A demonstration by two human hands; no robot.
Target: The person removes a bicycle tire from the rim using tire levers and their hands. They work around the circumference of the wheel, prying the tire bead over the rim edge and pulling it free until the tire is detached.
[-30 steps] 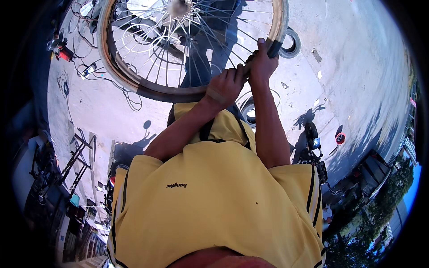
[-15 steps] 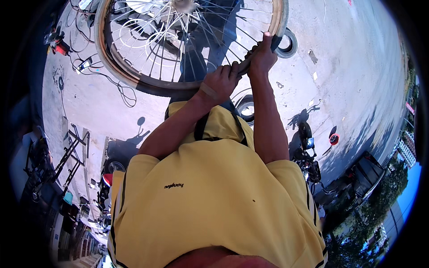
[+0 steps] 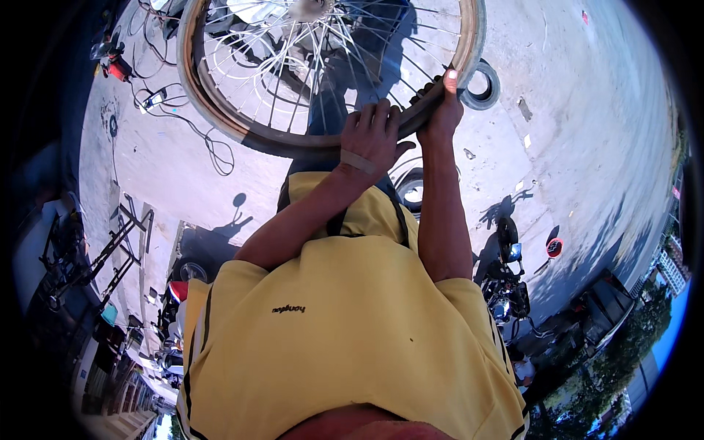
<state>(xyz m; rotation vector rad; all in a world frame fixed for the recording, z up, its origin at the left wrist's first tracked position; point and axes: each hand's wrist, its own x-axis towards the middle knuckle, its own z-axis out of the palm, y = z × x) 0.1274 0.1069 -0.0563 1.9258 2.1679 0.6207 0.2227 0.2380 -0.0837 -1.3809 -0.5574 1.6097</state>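
A spoked bicycle wheel fills the upper middle, its tire part dark, part tan. My right hand grips it at the lower right, thumb up along the tire and fingertips curled through beside the rim. My left hand, with a beige strip across its back near the wrist, lies over the lower tire, fingers bent over the inner edge and thumb sticking out rightward. My trousered legs and yellow top show beneath. Whether the tire is fully seated on the rim I cannot tell.
Loose tires lie on the concrete ground. Cables and a red tool are at upper left, a metal frame at left, a parked two-wheeler and a small red round object at right.
My left hand has turned more upright on the tire, its thumb now sticking out to the right. My right hand still holds the wheel.
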